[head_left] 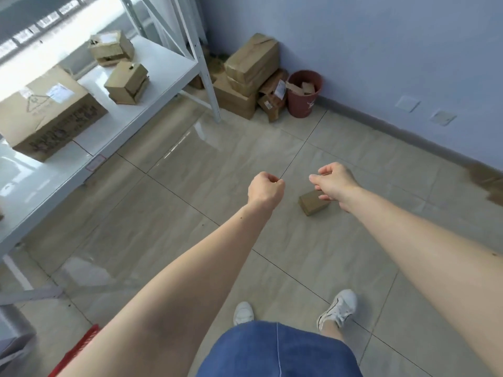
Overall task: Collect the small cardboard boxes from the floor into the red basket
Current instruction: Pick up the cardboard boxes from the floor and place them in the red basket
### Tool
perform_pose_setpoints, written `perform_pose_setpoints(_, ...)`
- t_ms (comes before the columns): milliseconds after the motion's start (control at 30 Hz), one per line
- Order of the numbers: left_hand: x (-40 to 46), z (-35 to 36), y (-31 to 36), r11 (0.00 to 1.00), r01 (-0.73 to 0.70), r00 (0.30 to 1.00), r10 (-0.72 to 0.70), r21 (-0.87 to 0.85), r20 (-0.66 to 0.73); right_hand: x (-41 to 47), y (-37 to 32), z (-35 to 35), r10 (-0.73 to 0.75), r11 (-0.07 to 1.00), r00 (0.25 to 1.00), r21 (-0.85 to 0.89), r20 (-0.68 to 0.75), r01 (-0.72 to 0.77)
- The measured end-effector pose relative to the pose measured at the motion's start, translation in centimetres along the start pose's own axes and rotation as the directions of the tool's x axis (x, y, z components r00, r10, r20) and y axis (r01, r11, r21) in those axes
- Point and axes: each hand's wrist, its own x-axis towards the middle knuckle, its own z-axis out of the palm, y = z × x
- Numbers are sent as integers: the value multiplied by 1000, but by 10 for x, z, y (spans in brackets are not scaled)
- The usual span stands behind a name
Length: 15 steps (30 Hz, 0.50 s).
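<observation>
One small cardboard box (313,203) lies on the tiled floor ahead of my feet. My right hand (335,183) hovers just above it with its fingers loosely curled and apart, holding nothing. To the left, at the same height, my left hand (265,189) is closed in a fist with nothing in it. A corner of the red basket (77,352) shows at the bottom left edge, mostly hidden behind my left forearm.
A white metal shelf rack (152,85) with several cardboard boxes runs along the left. In the far corner stands a pile of larger boxes (250,77) beside a dark red bin (303,93) filled with cardboard scraps. A blue wall runs along the right.
</observation>
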Motion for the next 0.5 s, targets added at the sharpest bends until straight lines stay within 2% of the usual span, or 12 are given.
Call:
perform_pose_setpoints(267, 40, 122, 51, 994, 94, 993, -98, -56, -62, 94, -5, -98, -26, 986, 993, -164, 114, 45)
perform_pose_setpoints(500, 82, 181, 65, 967, 222, 964, -237, -124, -119, 183, -10, -127, -21, 956, 977, -282, 212, 82)
